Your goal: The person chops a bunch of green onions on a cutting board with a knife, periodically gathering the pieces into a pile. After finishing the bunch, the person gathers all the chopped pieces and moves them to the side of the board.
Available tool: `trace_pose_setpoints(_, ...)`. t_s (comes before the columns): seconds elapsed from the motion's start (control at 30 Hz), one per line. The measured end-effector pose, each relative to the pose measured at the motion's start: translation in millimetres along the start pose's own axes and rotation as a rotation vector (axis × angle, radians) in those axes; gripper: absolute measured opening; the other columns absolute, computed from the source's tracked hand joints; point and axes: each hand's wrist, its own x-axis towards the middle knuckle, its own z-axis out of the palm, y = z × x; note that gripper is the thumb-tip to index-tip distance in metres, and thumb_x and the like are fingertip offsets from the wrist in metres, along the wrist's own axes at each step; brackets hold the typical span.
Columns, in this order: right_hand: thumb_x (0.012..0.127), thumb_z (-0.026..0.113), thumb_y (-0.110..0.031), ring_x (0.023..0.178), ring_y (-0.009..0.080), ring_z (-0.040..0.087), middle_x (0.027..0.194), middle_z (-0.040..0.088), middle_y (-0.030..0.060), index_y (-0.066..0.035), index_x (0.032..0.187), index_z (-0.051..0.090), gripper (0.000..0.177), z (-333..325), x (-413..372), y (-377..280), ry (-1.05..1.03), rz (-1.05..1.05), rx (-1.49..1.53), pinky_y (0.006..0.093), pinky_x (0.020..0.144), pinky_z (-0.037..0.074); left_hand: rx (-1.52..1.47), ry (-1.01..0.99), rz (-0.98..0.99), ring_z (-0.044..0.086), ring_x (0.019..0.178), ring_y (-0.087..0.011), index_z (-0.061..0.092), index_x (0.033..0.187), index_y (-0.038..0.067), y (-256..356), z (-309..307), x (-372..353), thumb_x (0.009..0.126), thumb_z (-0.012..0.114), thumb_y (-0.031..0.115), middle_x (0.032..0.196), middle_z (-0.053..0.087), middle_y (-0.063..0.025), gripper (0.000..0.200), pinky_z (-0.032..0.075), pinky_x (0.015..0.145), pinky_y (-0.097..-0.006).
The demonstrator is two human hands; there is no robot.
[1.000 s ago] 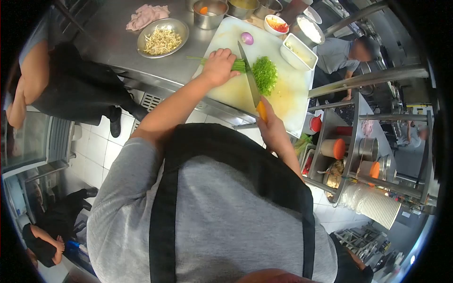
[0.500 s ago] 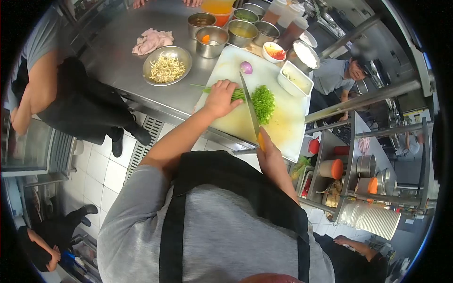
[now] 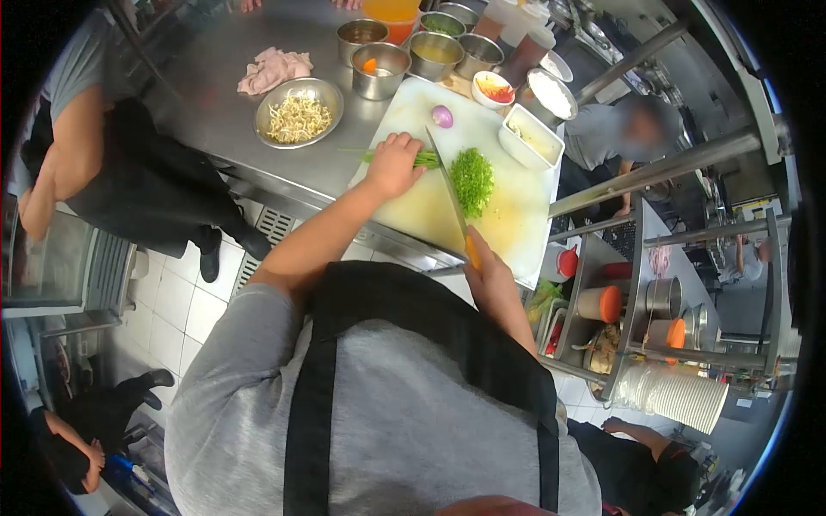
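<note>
On the white cutting board [image 3: 417, 205], my left hand [image 3: 396, 166] presses down on long green stalks [image 3: 426, 159], its fingers bent over them. My right hand [image 3: 487, 268] grips the orange handle of a long knife [image 3: 451, 191]. The blade lies across the board, between the stalks and a pile of chopped greens [image 3: 472, 182], with its tip pointing away from me. Beyond the tip sits a purple onion piece [image 3: 442, 116]. A white rectangular dish [image 3: 532, 138] rests on the board's right side.
A bowl of sprouts [image 3: 298, 113] and pale raw meat [image 3: 274, 70] stand left of the board. Metal containers [image 3: 381, 71], a small white bowl [image 3: 493, 89] and squeeze bottles [image 3: 527, 56] line its far side. A person [image 3: 129, 163] stands at left; others are around.
The whole view has shifted slightly. My left hand has drawn back a little along the stalks, and fewer stalks show between it and the blade. Both hands keep their holds.
</note>
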Motion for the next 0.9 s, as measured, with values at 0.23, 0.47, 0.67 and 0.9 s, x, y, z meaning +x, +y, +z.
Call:
trace_pose_setpoints(0.23,0.088,0.054,-0.008,0.094,0.0467,0.06,0.101,0.062,0.031,-0.012,0.147,0.03,0.064,-10,16,-20,-0.003,0.07,0.061,0.05,0.084,0.047,0.022,0.084,0.03,0.048,0.11,-0.0295,0.058,0.116,0.008,11,-2,-8,0.085,0.064,0.032,0.11,0.053,-0.0114,0.04,0.037,0.095,-0.0427)
trace_pose_setpoints(0.47,0.092,0.047,-0.01,0.084,0.0485,0.061,0.089,0.063,0.0326,-0.013,0.148,0.024,0.06,-26,41,-52,-0.133,0.156,0.065,0.0515,0.08,0.047,-0.062,0.155,-0.11,0.049,0.105,-0.0277,0.062,0.105,0.012,16,10,2,0.091,0.055,0.03,0.103,0.056,-0.0084,0.024,0.037,0.092,-0.0433)
trace_pose_setpoints(0.67,0.094,0.047,-0.013,0.082,0.0494,0.06,0.087,0.062,0.033,-0.01,0.143,0.029,0.052,-18,54,-33,-0.07,0.006,-0.026,0.0536,0.079,0.046,-0.058,0.249,-0.114,0.052,0.098,-0.0271,0.066,0.093,0.016,16,17,2,0.09,0.056,0.024,0.096,0.058,-0.0046,0.013,0.04,0.086,-0.0436)
trace_pose_setpoints(0.9,0.093,0.048,-0.013,0.083,0.0495,0.06,0.085,0.062,0.033,-0.008,0.139,0.03,0.05,-32,65,-44,-0.132,0.039,-0.116,0.0551,0.078,0.045,-0.04,0.274,-0.185,0.053,0.098,-0.0274,0.064,0.089,0.014,22,17,6,0.088,0.059,0.021,0.094,0.059,-0.0045,0.009,0.04,0.085,-0.0434)
